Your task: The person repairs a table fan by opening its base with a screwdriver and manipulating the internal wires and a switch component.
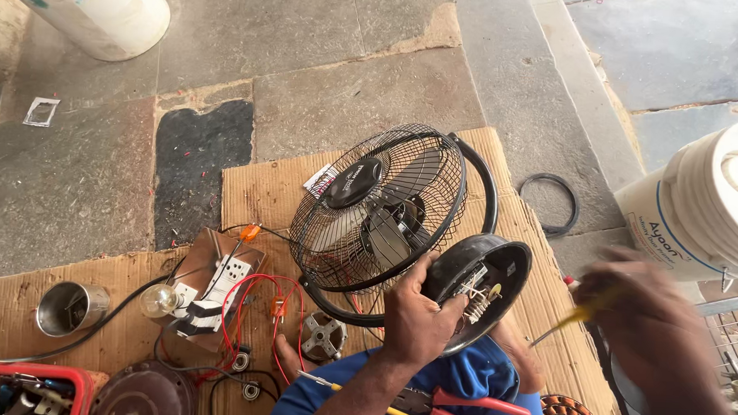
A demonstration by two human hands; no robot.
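— Pliers (460,411) with red handles lie on the lap, just below the left hand (418,317). What has that hand got?

— It's closed on the rim of the black motor cover (486,283) behind the fan (385,212), thumb over the edge.

— And the right hand (642,327)?

— Blurred, just right of the cover, curled round a yellow screwdriver (576,316).

— How would the fan handle?

— Probably light but awkward; the wire cage bends, so hold the stiff cover rim, away from the loose wires.
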